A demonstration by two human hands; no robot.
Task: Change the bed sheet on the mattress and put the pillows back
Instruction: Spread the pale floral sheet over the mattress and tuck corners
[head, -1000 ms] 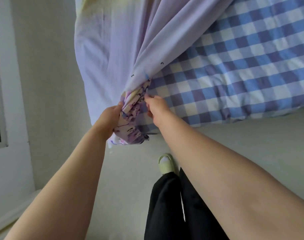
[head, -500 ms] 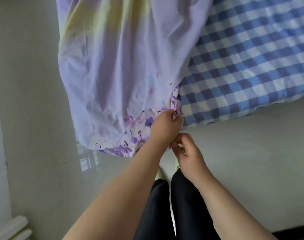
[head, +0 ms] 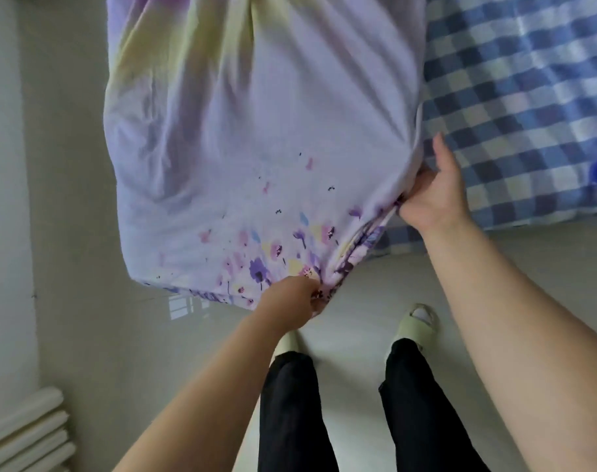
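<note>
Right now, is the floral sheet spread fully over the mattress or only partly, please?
Partly. The floral sheet covers the corner; the checked mattress beside it is bare. Both hands grip its edge.

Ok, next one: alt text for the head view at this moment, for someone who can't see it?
Seen from above, a person pulls a lilac floral sheet over a mattress corner: the left hand pinches its flowered hem, and the right hand grips its edge beside the blue checked cover. Black trousers and pale slippers stand on a light floor.
</note>
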